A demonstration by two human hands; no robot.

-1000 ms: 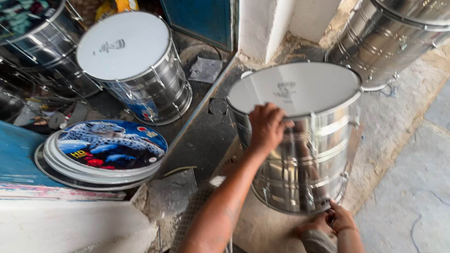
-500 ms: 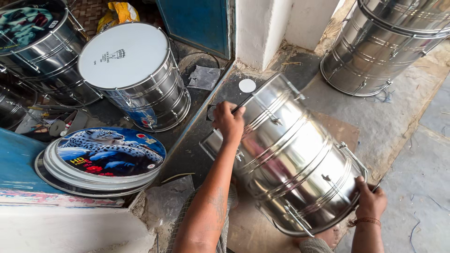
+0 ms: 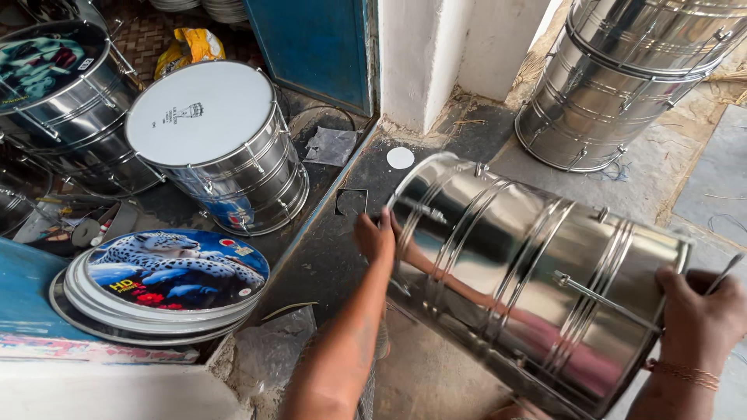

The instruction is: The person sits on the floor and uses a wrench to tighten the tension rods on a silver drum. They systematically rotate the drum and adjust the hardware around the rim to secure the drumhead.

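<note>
A large shiny metal drum [image 3: 529, 272] lies tipped almost on its side between my hands, its far end pointing away to the left. My left hand [image 3: 375, 236] presses on the rim at that far end. My right hand [image 3: 700, 315], with a thin bracelet at the wrist, grips the near rim at the right. Metal tension rods and hoops run along the drum's shell, which mirrors my arm.
A white-headed steel drum [image 3: 214, 148] stands to the left, with a dark-printed drum [image 3: 58, 93] behind it. A stack of printed drumheads [image 3: 167, 276] lies on a blue ledge. Another steel drum [image 3: 622, 78] stands at upper right beside a white pillar [image 3: 436, 54].
The drum stood upright a second ago; it has been tipped over toward me onto its side. My left hand stayed on the top rim, my right hand moved from the bottom to the near rim.
</note>
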